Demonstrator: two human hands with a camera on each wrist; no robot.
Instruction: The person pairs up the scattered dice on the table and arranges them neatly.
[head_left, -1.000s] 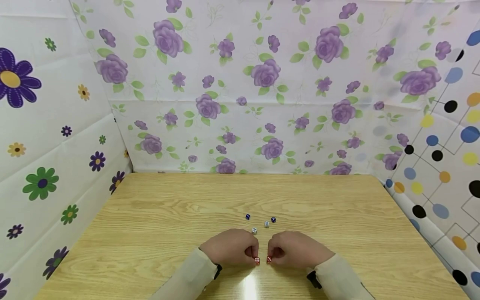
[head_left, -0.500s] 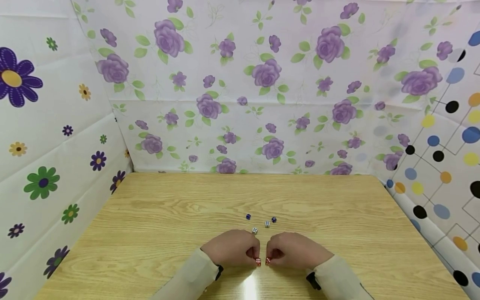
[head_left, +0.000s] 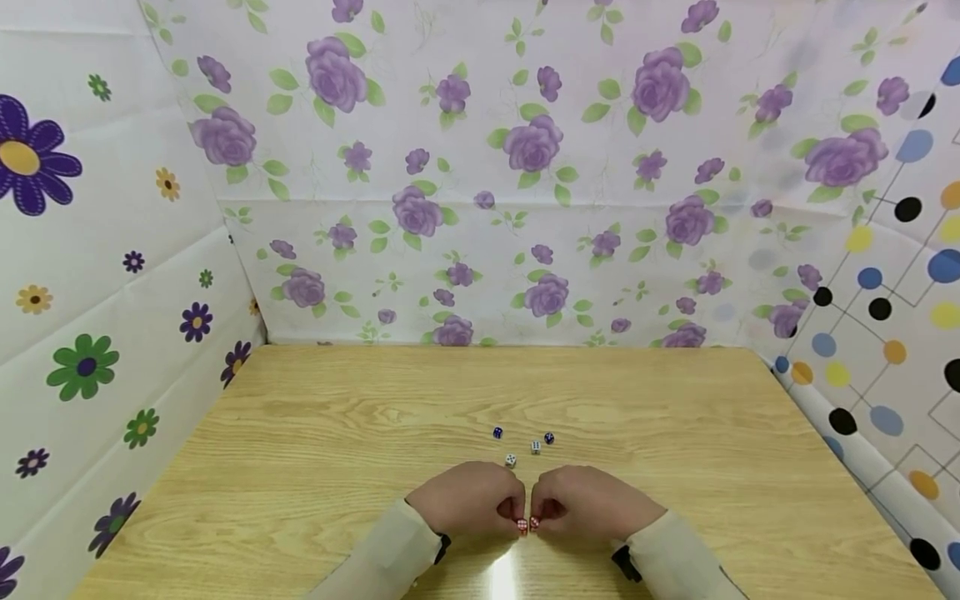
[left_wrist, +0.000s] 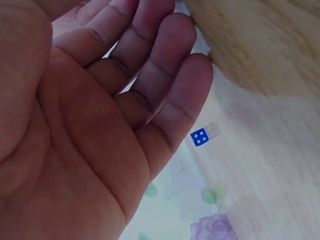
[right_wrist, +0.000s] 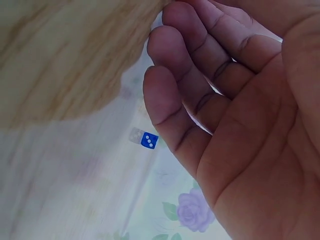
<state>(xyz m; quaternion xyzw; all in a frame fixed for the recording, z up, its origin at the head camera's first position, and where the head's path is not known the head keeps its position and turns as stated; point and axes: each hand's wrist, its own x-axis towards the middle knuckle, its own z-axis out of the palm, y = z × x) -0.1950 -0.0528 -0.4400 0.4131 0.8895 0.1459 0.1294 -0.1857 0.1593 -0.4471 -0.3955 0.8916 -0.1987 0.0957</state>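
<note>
My left hand [head_left: 516,512] and right hand [head_left: 542,510] rest knuckles-up on the wooden table [head_left: 300,467] near its front edge. Each pinches a small red die at its fingertips: the left red die [head_left: 522,526] and the right red die [head_left: 535,523] sit side by side, almost touching. Just beyond the hands lie two white dice [head_left: 511,459] [head_left: 536,447] and two blue dice [head_left: 497,432] [head_left: 549,437]. The left wrist view shows curled fingers [left_wrist: 170,100] and one blue die [left_wrist: 200,137]. In the right wrist view, curled fingers [right_wrist: 175,105] frame another blue die [right_wrist: 149,140]; the red dice are hidden there.
Flowered sheets [head_left: 525,167] wall the table at the back and left, and a dotted sheet [head_left: 885,317] closes the right side. Bare wood stretches to both sides of the hands and behind the dice.
Both hands have slid inward toward each other, bringing the two red dice from a small gap to nearly touching. The four loose dice have not moved.
</note>
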